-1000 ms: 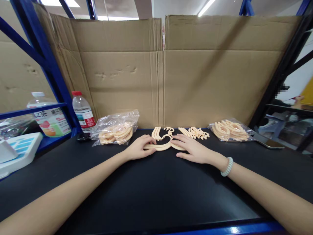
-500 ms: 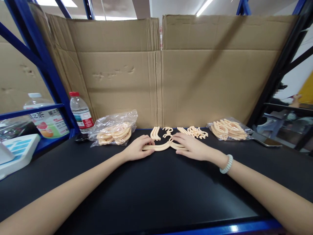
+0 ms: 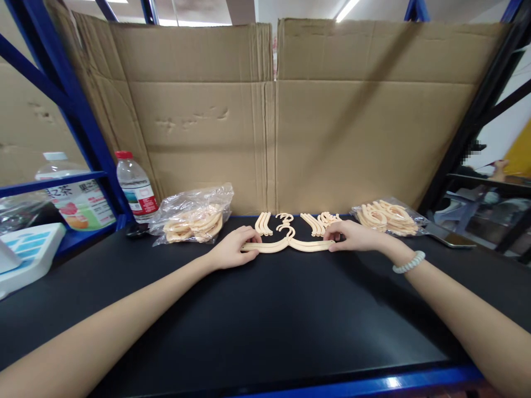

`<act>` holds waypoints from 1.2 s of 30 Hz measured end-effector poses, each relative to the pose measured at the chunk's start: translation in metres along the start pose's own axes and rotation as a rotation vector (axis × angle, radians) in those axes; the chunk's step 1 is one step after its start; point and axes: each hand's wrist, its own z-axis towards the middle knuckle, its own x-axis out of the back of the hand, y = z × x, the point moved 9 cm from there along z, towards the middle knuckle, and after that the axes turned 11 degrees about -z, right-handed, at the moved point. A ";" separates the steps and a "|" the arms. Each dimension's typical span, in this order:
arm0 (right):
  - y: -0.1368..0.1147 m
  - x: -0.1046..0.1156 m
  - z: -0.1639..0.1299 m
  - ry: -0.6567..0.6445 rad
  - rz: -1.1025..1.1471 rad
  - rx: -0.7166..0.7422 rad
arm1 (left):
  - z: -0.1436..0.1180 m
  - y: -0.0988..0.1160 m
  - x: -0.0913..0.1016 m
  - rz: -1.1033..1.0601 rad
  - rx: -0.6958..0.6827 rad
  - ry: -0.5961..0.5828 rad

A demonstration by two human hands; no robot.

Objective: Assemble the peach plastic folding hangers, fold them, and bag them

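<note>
A cream-coloured clothes hanger [image 3: 271, 247] lies on the black tabletop, its hook pointing away from me. My left hand [image 3: 235, 247] closes on the tip of its left arm, thumb in front and fingers behind. At the other end, my right hand [image 3: 355, 237] pinches the tip of the right arm. Behind the hanger are loose curved hanger arms [image 3: 263, 224] on the left and loose hooks [image 3: 284, 217] in the middle. More hanger arms [image 3: 312, 224] lie on the right, beside a heap of small pieces [image 3: 329, 218] partly hidden by my right hand.
Clear bags of hanger parts stand at the left [image 3: 193, 221] and right [image 3: 385, 216]. A phone-like flat object [image 3: 450, 237] lies by the right bag. A red-capped bottle [image 3: 136, 188] is at the back left. A cardboard wall [image 3: 207, 127] closes off the rear.
My right hand has slid right, from near the hanger's middle to its right tip, uncovering the hook and right arm. My left hand keeps its hold on the left tip.
</note>
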 end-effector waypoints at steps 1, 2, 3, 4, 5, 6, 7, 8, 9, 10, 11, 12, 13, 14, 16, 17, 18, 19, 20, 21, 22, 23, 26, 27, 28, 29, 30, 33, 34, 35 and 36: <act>0.000 0.000 0.000 -0.001 0.004 -0.006 | 0.000 0.000 0.000 -0.003 0.001 0.000; 0.001 0.000 0.000 0.000 0.006 -0.012 | 0.000 0.000 0.000 -0.006 0.001 0.001; 0.001 0.001 0.000 0.001 0.004 -0.015 | 0.000 0.000 0.000 -0.009 0.002 0.002; 0.002 0.001 0.000 0.003 0.004 -0.017 | 0.000 0.000 0.000 -0.012 0.002 0.003; 0.002 0.001 0.000 0.004 0.005 -0.015 | 0.000 0.000 0.001 -0.015 0.003 0.006; 0.003 0.000 0.000 0.004 0.008 -0.012 | 0.000 0.000 0.001 -0.019 0.004 0.008; 0.004 0.000 0.000 0.006 0.013 -0.012 | 0.000 0.000 0.001 -0.023 0.005 0.011; 0.004 0.000 0.000 0.007 0.017 -0.012 | 0.000 0.000 0.002 -0.028 0.007 0.013; 0.005 0.000 0.001 0.010 0.020 -0.013 | 0.000 -0.001 0.002 -0.034 0.009 0.016; 0.006 0.000 0.001 0.014 0.019 -0.017 | 0.000 -0.001 0.002 -0.040 0.013 0.021; 0.006 0.000 0.001 0.016 0.016 -0.022 | 0.000 -0.002 0.003 -0.047 0.018 0.028; 0.007 0.000 0.001 0.017 0.011 -0.028 | 0.000 -0.003 0.004 -0.054 0.025 0.038; 0.007 0.000 0.001 0.014 0.008 -0.030 | 0.000 -0.005 0.005 -0.060 0.031 0.052; 0.006 -0.001 0.000 0.012 0.006 -0.030 | 0.000 -0.007 0.007 -0.064 0.037 0.068; 0.005 -0.001 0.000 0.007 0.004 -0.026 | 0.000 -0.011 0.010 -0.064 0.046 0.102; 0.005 -0.001 0.000 0.007 0.001 -0.023 | 0.000 -0.013 0.011 -0.058 0.049 0.119; 0.004 0.000 0.000 0.009 -0.003 -0.022 | 0.000 -0.016 0.013 -0.048 0.051 0.137; 0.004 0.000 0.000 0.012 -0.008 -0.021 | 0.000 -0.018 0.015 -0.034 0.052 0.156; 0.004 0.000 0.000 0.017 -0.015 -0.021 | 0.000 -0.021 0.016 -0.017 0.053 0.175; 0.003 0.000 0.001 0.022 -0.020 -0.020 | 0.000 -0.023 0.018 0.001 0.053 0.193; 0.003 0.000 0.001 0.026 -0.023 -0.017 | 0.001 -0.025 0.019 0.017 0.052 0.206; 0.003 0.000 0.001 0.031 -0.025 -0.017 | 0.001 -0.026 0.020 0.030 0.050 0.216; 0.005 -0.001 0.002 0.039 -0.021 -0.029 | 0.002 -0.031 0.021 0.049 0.043 0.213; 0.005 -0.001 0.002 0.039 -0.019 -0.031 | 0.002 -0.033 0.020 0.050 0.041 0.203; 0.005 -0.002 0.002 0.037 -0.019 -0.032 | 0.003 -0.034 0.019 0.049 0.039 0.190; 0.006 -0.002 0.002 0.033 -0.020 -0.031 | 0.004 -0.036 0.018 0.047 0.037 0.175; 0.006 -0.003 0.002 0.029 -0.021 -0.028 | 0.004 -0.038 0.017 0.044 0.035 0.160; 0.006 -0.003 0.002 0.022 -0.019 -0.028 | 0.005 -0.045 0.013 0.029 0.031 0.121; 0.005 -0.003 0.001 0.022 -0.018 -0.027 | 0.006 -0.047 0.012 0.025 0.032 0.110; 0.005 -0.002 0.001 0.022 -0.014 -0.028 | 0.006 -0.049 0.011 0.022 0.034 0.101; 0.004 -0.001 0.001 0.027 -0.009 -0.032 | 0.006 -0.051 0.010 0.019 0.036 0.093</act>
